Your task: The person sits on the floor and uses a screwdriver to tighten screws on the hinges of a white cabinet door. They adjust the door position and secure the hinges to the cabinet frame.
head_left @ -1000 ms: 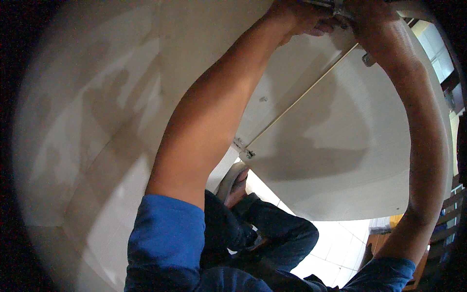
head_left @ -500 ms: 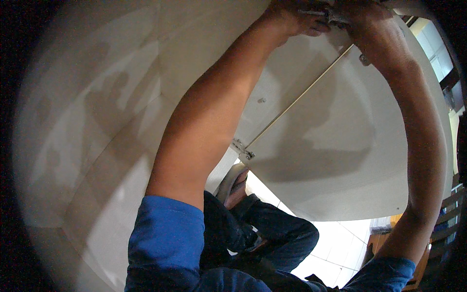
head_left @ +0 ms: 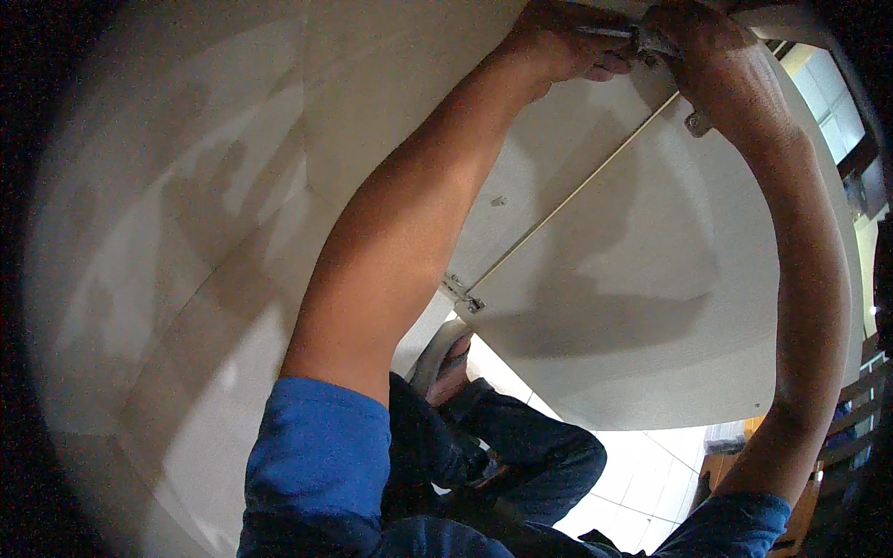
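My left hand (head_left: 556, 45) is raised at the top of the view. Its fingers are closed around a thin grey metal rod (head_left: 605, 32) that points toward my right hand. My right hand (head_left: 716, 51) is beside it, fingers curled at a small grey metal fitting (head_left: 656, 43), which the rod's end meets or nearly meets. Fingers partly hide both pieces. Below them a thin pale strip (head_left: 572, 193) slants down across a white panel (head_left: 633, 363) to a metal hinge (head_left: 473, 303). Another small metal bracket (head_left: 696, 123) sits close under my right wrist.
White walls (head_left: 214, 270) of a cabinet-like space stand on the left. My crossed legs (head_left: 521, 446) and one foot are below, over a tiled floor (head_left: 642, 474). A dark slatted piece of furniture (head_left: 851, 409) is at the right edge. Shadows cover the panels.
Both hands and the metal pieces appear slightly lower in the view. More of the rod and fitting shows between my hands; the grips look the same.
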Demonstrator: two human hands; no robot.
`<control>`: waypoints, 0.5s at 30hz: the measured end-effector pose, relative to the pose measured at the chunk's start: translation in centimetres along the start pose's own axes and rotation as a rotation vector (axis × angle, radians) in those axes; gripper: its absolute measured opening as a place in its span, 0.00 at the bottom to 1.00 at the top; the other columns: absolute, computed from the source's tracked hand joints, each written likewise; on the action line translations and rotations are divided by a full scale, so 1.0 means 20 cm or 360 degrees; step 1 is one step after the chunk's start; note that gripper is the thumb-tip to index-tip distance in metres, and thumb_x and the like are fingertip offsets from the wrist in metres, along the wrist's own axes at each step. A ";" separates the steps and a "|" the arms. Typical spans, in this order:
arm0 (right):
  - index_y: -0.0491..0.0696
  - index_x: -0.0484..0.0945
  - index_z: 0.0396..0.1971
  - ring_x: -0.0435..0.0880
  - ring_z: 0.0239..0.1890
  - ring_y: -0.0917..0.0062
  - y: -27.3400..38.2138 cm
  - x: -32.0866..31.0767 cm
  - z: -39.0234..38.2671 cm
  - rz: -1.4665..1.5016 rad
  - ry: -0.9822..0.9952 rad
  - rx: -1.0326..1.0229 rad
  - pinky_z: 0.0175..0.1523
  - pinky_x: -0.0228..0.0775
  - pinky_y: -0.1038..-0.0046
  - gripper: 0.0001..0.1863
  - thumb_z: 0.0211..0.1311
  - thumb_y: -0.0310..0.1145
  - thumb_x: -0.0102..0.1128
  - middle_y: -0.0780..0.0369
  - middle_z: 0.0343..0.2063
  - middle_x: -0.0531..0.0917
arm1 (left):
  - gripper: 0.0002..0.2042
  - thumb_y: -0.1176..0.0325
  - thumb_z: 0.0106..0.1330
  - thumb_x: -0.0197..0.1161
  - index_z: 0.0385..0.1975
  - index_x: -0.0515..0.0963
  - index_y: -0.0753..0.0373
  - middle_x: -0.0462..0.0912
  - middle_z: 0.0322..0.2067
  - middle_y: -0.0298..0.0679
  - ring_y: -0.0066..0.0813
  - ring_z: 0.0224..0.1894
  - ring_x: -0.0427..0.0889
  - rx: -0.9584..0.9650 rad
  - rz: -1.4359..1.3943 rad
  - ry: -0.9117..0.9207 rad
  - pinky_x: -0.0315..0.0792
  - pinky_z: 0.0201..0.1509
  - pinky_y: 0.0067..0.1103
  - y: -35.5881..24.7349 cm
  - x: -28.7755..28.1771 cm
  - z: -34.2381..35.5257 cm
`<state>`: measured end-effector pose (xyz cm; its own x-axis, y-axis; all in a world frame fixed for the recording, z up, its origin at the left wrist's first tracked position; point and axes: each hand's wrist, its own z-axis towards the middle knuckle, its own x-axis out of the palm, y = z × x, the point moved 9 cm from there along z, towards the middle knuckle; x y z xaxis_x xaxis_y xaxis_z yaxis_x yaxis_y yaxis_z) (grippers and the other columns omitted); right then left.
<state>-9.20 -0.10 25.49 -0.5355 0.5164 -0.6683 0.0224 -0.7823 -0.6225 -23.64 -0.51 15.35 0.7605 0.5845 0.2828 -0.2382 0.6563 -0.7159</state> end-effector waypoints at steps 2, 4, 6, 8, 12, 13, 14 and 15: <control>0.42 0.83 0.34 0.87 0.35 0.62 0.03 -0.01 0.01 -0.0120 -0.0062 -0.0087 0.38 0.82 0.65 0.07 0.55 0.21 0.62 0.54 0.33 0.86 | 0.12 0.61 0.66 0.68 0.43 0.86 0.62 0.87 0.33 0.38 0.28 0.33 0.86 -0.0067 -0.0124 -0.0010 0.80 0.39 0.24 0.00 0.01 -0.02; 0.41 0.83 0.35 0.87 0.34 0.63 0.13 -0.05 0.00 -0.0328 -0.0240 -0.0346 0.36 0.82 0.66 0.07 0.55 0.20 0.62 0.53 0.33 0.86 | 0.13 0.60 0.67 0.67 0.44 0.85 0.63 0.87 0.34 0.38 0.28 0.34 0.86 -0.0016 -0.0089 -0.0034 0.80 0.39 0.25 -0.02 0.02 -0.04; 0.41 0.83 0.35 0.87 0.34 0.65 0.13 -0.04 0.00 -0.0330 -0.0162 -0.0252 0.36 0.83 0.67 0.08 0.55 0.20 0.62 0.53 0.33 0.85 | 0.14 0.60 0.68 0.66 0.45 0.85 0.64 0.87 0.36 0.38 0.28 0.35 0.86 -0.0025 -0.0104 -0.0040 0.80 0.40 0.25 -0.03 0.02 -0.04; 0.41 0.83 0.35 0.87 0.34 0.65 0.12 -0.07 0.00 -0.0252 -0.0168 -0.0126 0.36 0.83 0.68 0.07 0.55 0.20 0.61 0.53 0.33 0.85 | 0.14 0.61 0.68 0.66 0.46 0.84 0.65 0.87 0.37 0.39 0.28 0.36 0.86 -0.0092 -0.0156 -0.0025 0.81 0.41 0.26 -0.02 0.02 -0.04; 0.42 0.83 0.35 0.88 0.34 0.65 0.04 -0.05 -0.02 0.0252 -0.0010 0.0168 0.36 0.83 0.69 0.07 0.58 0.22 0.60 0.53 0.32 0.85 | 0.13 0.63 0.67 0.66 0.46 0.84 0.64 0.88 0.38 0.39 0.28 0.36 0.86 -0.0086 0.0068 -0.0087 0.81 0.41 0.25 -0.02 0.01 -0.03; 0.42 0.83 0.35 0.87 0.34 0.65 0.04 -0.03 -0.01 0.0273 0.0054 0.0183 0.36 0.83 0.69 0.07 0.58 0.22 0.60 0.53 0.32 0.85 | 0.13 0.63 0.67 0.66 0.47 0.84 0.63 0.88 0.37 0.39 0.28 0.36 0.86 -0.0031 0.0084 -0.0068 0.81 0.41 0.25 -0.03 0.01 -0.04; 0.42 0.83 0.35 0.87 0.34 0.65 0.02 -0.01 0.00 0.0293 0.0118 0.0199 0.36 0.83 0.69 0.06 0.58 0.23 0.60 0.53 0.32 0.85 | 0.13 0.64 0.67 0.66 0.47 0.84 0.63 0.88 0.37 0.39 0.28 0.36 0.86 0.0022 0.0101 -0.0047 0.81 0.41 0.24 -0.03 0.02 -0.04; 0.43 0.83 0.35 0.87 0.34 0.64 0.02 0.00 0.00 0.0165 0.0122 0.0160 0.37 0.83 0.69 0.06 0.58 0.23 0.60 0.53 0.32 0.85 | 0.13 0.63 0.67 0.67 0.47 0.84 0.62 0.88 0.37 0.39 0.28 0.35 0.86 -0.0003 0.0028 -0.0051 0.81 0.40 0.24 -0.02 0.02 -0.03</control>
<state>-9.14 -0.46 25.30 -0.4687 0.4528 -0.7585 -0.0123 -0.8619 -0.5070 -22.89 -0.97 15.33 0.7365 0.6109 0.2905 -0.2500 0.6448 -0.7223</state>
